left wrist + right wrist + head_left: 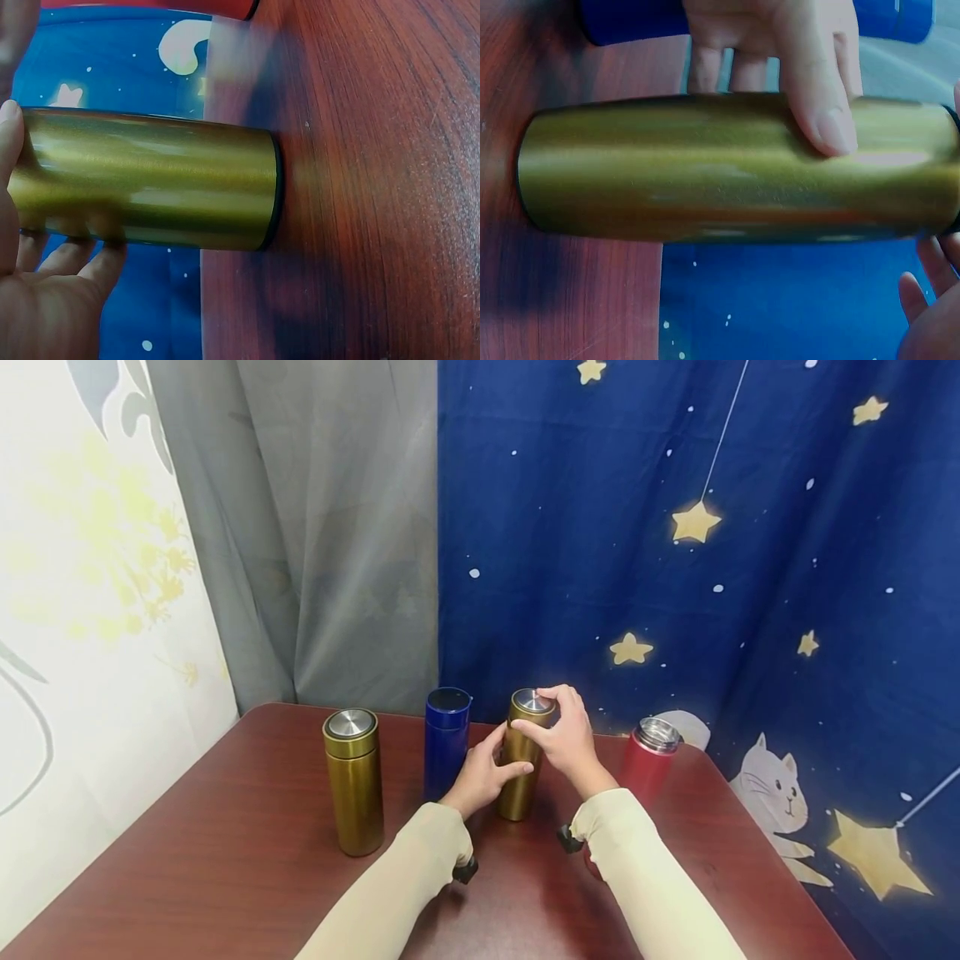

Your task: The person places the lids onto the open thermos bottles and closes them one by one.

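Note:
Both hands are on a gold thermos (pixel 517 797) with a brushed-steel lid top, near the middle of the table. My left hand (pixel 477 777) grips its body from the left; in the right wrist view the thumb of that left hand (pixel 806 67) lies along the gold wall. Up at the lid, my right hand (pixel 568 739) holds the rim between thumb and fingers. The left wrist view shows the thermos's smooth lower body (pixel 165 176) and dark base edge close over the table. Its lid lies outside that view.
A second gold thermos (pixel 356 802) stands upright at the left. Just behind my left hand is a blue thermos (pixel 446 743) with a dark top. To the right, partly behind my right arm, a red thermos (pixel 648 764) shows an uncovered steel mouth. Curtains hang behind the reddish-brown table (pixel 247 827).

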A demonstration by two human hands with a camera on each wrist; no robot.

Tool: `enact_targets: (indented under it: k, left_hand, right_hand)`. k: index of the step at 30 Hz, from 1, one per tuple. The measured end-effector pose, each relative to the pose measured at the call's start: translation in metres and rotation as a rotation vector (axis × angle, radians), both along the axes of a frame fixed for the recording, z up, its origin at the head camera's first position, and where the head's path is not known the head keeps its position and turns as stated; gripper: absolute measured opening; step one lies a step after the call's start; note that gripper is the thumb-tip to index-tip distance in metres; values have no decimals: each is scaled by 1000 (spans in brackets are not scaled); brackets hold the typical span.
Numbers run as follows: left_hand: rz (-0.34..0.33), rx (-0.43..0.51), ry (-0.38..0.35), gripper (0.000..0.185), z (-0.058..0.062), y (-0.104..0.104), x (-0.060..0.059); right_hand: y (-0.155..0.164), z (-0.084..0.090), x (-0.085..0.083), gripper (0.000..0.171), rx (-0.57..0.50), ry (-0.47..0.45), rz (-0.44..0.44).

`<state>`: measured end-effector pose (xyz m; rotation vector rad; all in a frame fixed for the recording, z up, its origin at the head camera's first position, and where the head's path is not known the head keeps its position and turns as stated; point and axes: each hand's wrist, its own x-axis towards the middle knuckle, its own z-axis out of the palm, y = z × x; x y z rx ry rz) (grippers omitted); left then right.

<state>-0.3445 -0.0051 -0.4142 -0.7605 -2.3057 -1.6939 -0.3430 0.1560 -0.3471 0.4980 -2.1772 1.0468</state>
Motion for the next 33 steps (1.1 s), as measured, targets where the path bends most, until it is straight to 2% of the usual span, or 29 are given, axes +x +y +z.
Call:
enact_targets:
  k: [3, 5, 9, 14, 16, 22, 33]
  left_hand:
    - [3, -8, 3, 77, 0, -1, 0]
    - [4, -8, 3, 78, 0, -1, -1]
    - [0, -8, 0, 78, -1, -2, -2]
    - [-10, -2, 6, 79, -2, -1, -3]
    - [-10, 6, 6, 80, -2, -1, -3]
    - [-18, 9, 4, 80, 0, 0, -2]
    - [-3, 3, -8, 80, 1, 0, -1]
  right_hand:
    - [-5, 0, 0, 63, 18, 3, -28]
    - [-5, 1, 1, 65, 45, -17, -16]
    - [-2, 3, 2, 64, 73, -79, 86]
    - [8, 7, 3, 55, 37, -170, 249]
    - [12, 9, 3, 56, 64, -182, 274]
    - [19, 15, 3, 58, 163, -202, 225]
    - [20, 19, 4, 60, 181, -210, 138]
